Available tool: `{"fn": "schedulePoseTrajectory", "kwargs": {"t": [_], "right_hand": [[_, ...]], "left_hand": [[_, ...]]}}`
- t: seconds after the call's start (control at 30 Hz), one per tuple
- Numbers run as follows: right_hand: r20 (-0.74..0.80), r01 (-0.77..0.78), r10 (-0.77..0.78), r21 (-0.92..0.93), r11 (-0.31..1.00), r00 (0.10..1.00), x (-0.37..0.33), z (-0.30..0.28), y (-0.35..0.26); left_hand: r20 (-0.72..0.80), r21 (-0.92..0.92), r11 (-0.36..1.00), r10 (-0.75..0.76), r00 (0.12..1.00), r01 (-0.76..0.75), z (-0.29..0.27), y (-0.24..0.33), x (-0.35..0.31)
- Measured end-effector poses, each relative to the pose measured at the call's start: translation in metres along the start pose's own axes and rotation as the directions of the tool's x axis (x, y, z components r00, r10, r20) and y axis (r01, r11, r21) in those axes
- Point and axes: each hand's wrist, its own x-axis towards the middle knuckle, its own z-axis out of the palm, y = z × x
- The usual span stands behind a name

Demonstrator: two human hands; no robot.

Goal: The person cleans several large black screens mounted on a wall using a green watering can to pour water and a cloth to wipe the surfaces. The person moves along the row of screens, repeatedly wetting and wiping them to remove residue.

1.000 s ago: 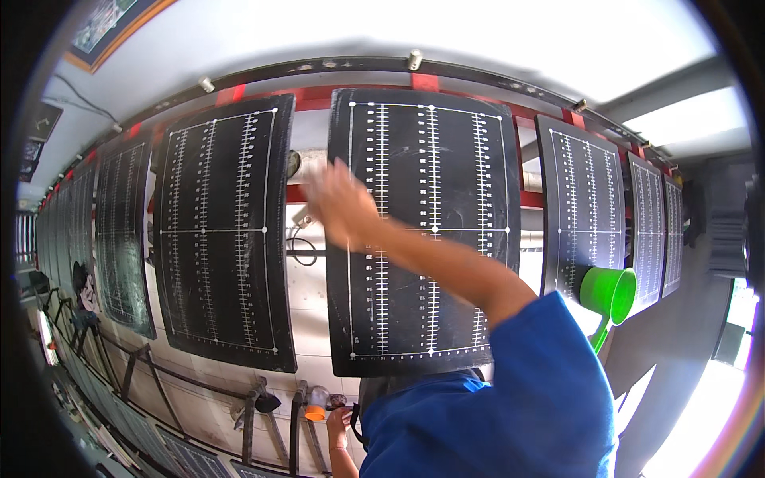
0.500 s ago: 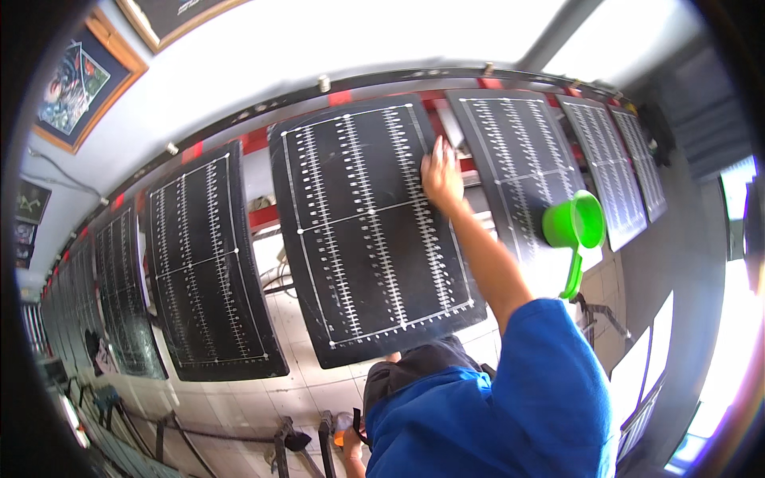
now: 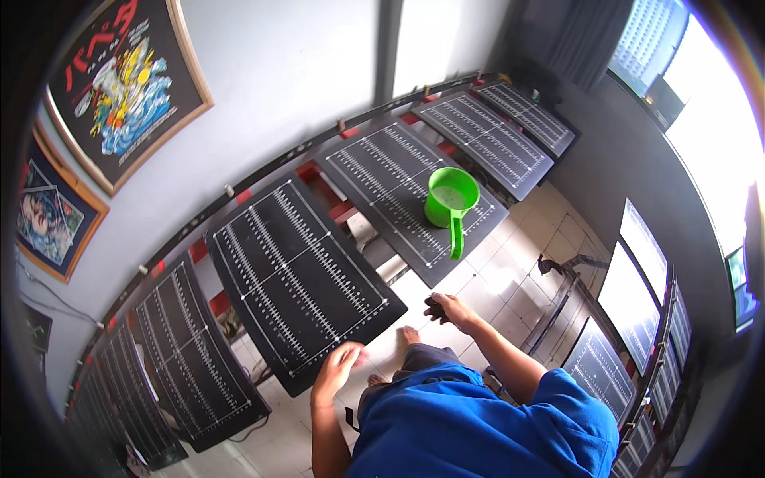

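Note:
A black board (image 3: 303, 283) printed with white scale lines slopes in front of me on a rack. Past its lower edge, my right hand (image 3: 454, 311) is closed around a small dark lump (image 3: 435, 307), which I cannot make out further. My left hand (image 3: 338, 373) hovers by the board's lower left corner, fingers stretched and slightly smeared; nothing shows in it. A bright green plastic dipper (image 3: 441, 209) with a long handle stands on the neighbouring board (image 3: 382, 171) to the right, something pale inside it.
More marked black boards (image 3: 191, 350) line the rack to the left, others (image 3: 486, 143) to the far right. A second rack of boards (image 3: 599, 366) stands at my right. Framed pictures (image 3: 127, 88) hang on the wall; pale tiles cover the floor (image 3: 510, 271).
My right hand has left the board's right edge and drawn back toward my body, now with the dark lump in it. My left hand has risen beside the board. The view has swung right.

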Motion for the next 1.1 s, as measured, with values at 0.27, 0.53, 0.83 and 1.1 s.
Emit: {"fn": "schedulePoseTrajectory", "kwargs": {"t": [0.27, 0.53, 0.83, 1.1], "right_hand": [[0.034, 0.368, -0.398, 0.315, 0.875, 0.917, -0.003, -0.088, -0.149], [0.124, 0.694, -0.737, -0.469, 0.546, 0.664, 0.125, -0.229, -0.255], [0.433, 0.56, -0.47, -0.812, 0.168, 0.769, 0.193, -0.321, -0.316], [0.239, 0.229, -0.404, -0.971, -0.075, 0.883, 0.273, -0.5, -0.309]], "left_hand": [[0.017, -0.094, 0.991, 0.102, 0.995, -0.1, 0.159, 0.09, 0.217], [-0.119, -0.12, 0.99, -0.085, 0.989, 0.071, 0.256, 0.117, 0.321], [-0.246, 0.302, 0.953, 0.047, 0.968, 0.031, 0.343, 0.147, 0.412], [-0.05, 0.335, 0.924, 0.214, 0.976, -0.186, 0.466, 0.21, 0.569]]}}
